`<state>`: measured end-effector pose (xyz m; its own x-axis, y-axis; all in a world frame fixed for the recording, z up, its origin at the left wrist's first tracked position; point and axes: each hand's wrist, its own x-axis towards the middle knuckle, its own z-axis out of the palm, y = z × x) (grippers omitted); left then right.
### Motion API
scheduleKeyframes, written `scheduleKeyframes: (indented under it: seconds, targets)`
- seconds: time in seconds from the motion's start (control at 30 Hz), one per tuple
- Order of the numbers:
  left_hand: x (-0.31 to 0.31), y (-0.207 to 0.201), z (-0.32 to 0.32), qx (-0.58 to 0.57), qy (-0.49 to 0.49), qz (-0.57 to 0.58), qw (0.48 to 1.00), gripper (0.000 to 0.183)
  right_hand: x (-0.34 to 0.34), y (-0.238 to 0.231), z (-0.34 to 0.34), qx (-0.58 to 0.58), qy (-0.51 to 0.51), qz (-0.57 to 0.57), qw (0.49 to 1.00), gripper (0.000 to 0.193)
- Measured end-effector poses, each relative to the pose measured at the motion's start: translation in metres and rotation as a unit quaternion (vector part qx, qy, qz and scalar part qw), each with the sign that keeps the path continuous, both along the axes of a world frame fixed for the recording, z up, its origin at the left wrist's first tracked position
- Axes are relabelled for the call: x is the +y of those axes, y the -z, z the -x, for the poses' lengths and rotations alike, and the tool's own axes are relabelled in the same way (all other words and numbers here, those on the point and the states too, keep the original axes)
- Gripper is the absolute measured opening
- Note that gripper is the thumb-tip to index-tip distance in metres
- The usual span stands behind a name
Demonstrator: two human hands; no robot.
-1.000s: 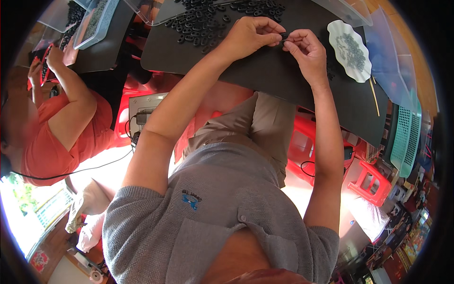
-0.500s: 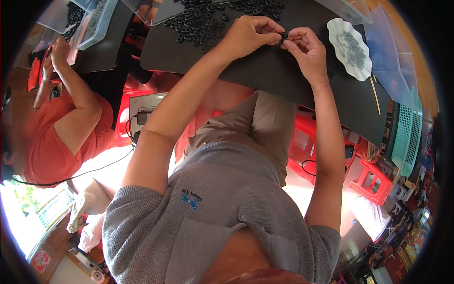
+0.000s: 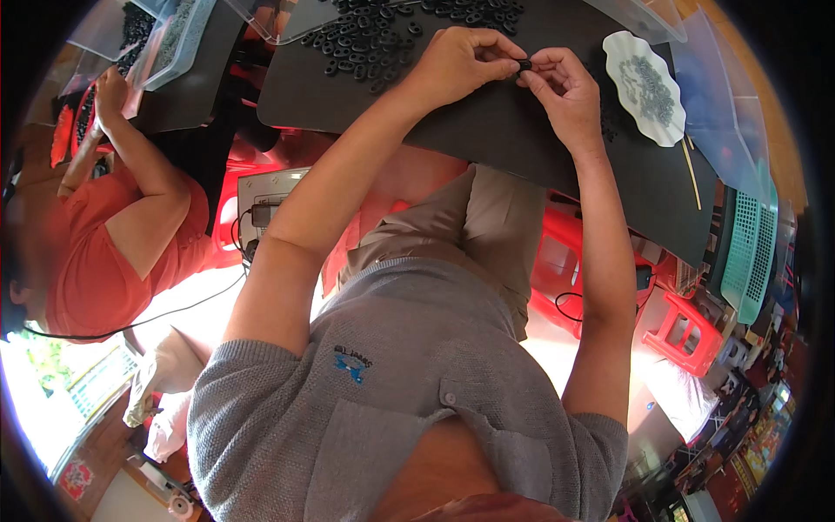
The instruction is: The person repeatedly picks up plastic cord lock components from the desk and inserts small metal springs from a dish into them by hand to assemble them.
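Observation:
Between my two hands, over the dark table (image 3: 487, 130), is a small black oval piece (image 3: 524, 64). My left hand (image 3: 461, 65) pinches it from the left with thumb and forefinger. From the other side, the fingertips of my right hand (image 3: 564, 91) close on it too. Left of my hands lies a loose pile of similar black oval pieces (image 3: 361, 43), several showing a slot in the middle. To the right stands a white wavy-edged dish (image 3: 619, 65) with small grey-green bits (image 3: 648, 91) in it.
Thin wooden sticks (image 3: 692, 174) lie near the table's right edge, below the dish. Clear plastic bins (image 3: 718, 96) stand at the far right, a green basket (image 3: 750, 252) beside them. At left, a co-worker in a red shirt (image 3: 130, 235) sits by another table. Red stools (image 3: 687, 335) stand below.
My hands stay almost in place, still together on the black piece, which now shows more plainly between the fingertips. The co-worker's arms have shifted slightly.

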<state>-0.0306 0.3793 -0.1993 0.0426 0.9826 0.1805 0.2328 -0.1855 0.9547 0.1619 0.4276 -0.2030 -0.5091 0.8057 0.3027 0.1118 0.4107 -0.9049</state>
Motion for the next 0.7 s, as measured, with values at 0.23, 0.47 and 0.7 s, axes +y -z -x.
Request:
scheduleKeyframes:
  seconds: [0.23,0.47,0.7]
  targets:
    - [0.0016,0.0011,-0.0014,0.04,-0.002,-0.029,0.999,0.019,-0.0006,0.0019,0.0013,-0.01,0.008,0.01,1.0,0.016]
    - [0.0018,0.0054,-0.0029,0.108,-0.021,-0.095,0.989,0.017,-0.0029,-0.0041,0.0018,-0.101,0.051,-0.087,0.99,0.016]
    - [0.0015,0.0046,-0.0048,0.149,-0.013,-0.137,0.979,0.016,-0.0049,-0.0034,-0.0028,-0.107,0.058,-0.1,0.987,0.014]
